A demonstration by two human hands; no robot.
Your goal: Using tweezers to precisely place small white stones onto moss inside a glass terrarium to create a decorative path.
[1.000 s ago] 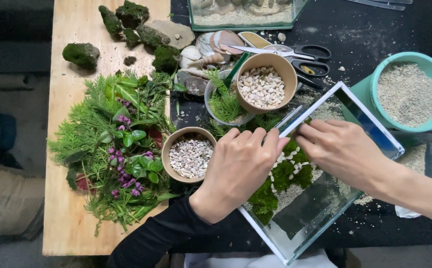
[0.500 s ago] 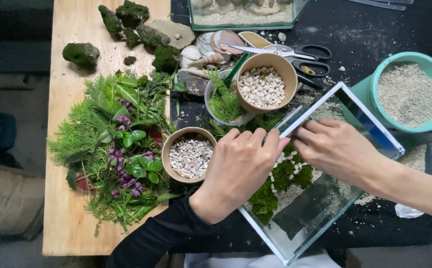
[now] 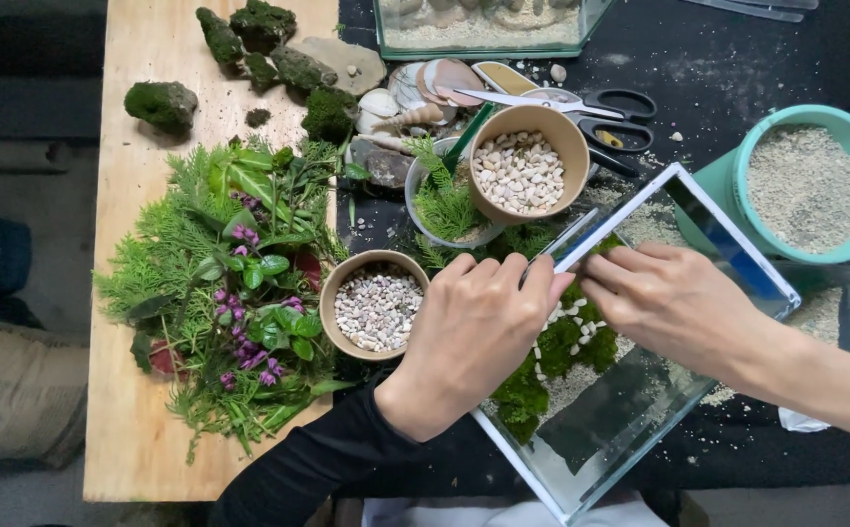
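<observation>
A glass tank (image 3: 737,256) lies tilted on the dark mat, holding sand, green moss (image 3: 552,356) and a few white pebbles (image 3: 569,314). My left hand (image 3: 474,337) hovers over the tank's left corner, palm down with its fingers curled, and its palm is hidden. My right hand (image 3: 674,307) reaches in from the right over the tank, fingers together and pointing at the left fingertips, almost touching them. What either hand holds is hidden. A brown bowl of mixed small gravel (image 3: 376,304) sits just left of my left hand.
A brown bowl of white pebbles (image 3: 522,166) and a bowl of fern sprigs (image 3: 444,205) stand behind the tank. Scissors (image 3: 591,107), shells (image 3: 425,88), a teal tub of sand (image 3: 806,185), mossy stones (image 3: 259,39) and a heap of greenery (image 3: 229,293) on a wooden board surround them.
My right hand has slid a little lower and left, and its fingertips now meet those of my left hand. The left hand has barely moved.
</observation>
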